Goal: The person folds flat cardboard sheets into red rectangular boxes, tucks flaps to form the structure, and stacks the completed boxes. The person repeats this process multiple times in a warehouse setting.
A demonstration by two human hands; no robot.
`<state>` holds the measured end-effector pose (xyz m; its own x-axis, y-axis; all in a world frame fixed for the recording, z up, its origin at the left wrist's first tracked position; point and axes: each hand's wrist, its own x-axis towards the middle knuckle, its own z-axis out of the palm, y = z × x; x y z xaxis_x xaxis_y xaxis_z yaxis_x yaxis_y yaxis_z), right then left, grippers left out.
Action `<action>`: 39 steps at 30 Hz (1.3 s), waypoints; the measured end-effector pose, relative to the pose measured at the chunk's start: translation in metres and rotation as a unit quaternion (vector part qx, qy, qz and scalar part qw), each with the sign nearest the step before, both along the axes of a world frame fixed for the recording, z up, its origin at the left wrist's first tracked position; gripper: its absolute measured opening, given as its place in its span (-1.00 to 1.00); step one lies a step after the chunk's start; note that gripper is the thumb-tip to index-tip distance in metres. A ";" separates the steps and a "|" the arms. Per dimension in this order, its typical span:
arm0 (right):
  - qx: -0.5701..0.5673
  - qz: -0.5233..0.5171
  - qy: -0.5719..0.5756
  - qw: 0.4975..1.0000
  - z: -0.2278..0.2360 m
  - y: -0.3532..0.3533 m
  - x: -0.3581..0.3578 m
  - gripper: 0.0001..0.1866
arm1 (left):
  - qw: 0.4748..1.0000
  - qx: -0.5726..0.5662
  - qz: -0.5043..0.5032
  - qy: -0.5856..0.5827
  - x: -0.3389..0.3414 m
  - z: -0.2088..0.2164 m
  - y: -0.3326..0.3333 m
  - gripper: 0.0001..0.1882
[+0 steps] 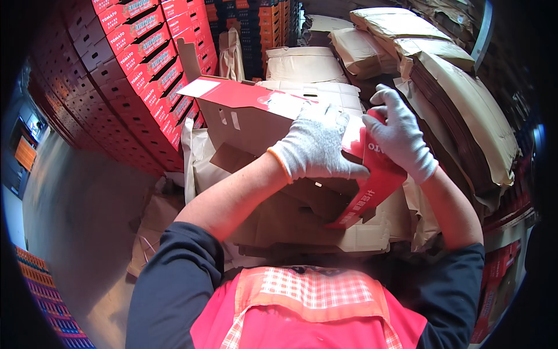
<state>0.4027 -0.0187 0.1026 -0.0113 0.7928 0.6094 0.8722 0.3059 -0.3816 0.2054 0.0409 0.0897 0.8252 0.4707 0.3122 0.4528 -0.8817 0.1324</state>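
A partly folded cardboard carton [250, 128], red and white outside and brown inside, is in front of me. Its far side wall stands up, and a red end panel [381, 174] rises at its right. My left hand [319, 142], in a pale grey knit glove with an orange cuff, reaches over the carton and grips its far wall near the right corner, thumb toward the end panel. At that same corner, my right hand [401, 136], gloved alike, has its fingers curled and its thumb against the top of the red panel. The fingertips of my left hand are partly hidden.
Flat brown cardboard [308, 232] lies under the carton. Tall stacks of red cartons [145, 64] stand at the left. Paper-wrapped bundles [465, 110] are piled at the right and back. Orange and dark crates [270, 26] stand behind. Concrete floor [87, 215] stretches along the left.
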 end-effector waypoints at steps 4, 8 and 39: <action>0.048 -0.005 -0.078 0.996 0.011 0.000 0.030 -0.63 | 0.999 -0.028 -0.043 0.002 0.011 0.018 0.013 0.16; -0.079 -0.029 -0.048 0.995 0.024 0.002 0.037 -0.73 | 0.998 -0.025 -0.036 0.036 0.015 0.024 0.018 0.03; -0.222 0.100 0.359 0.901 -0.066 0.006 0.084 -0.64 | 0.971 -0.016 -0.093 -0.220 -0.169 -0.106 -0.088 0.48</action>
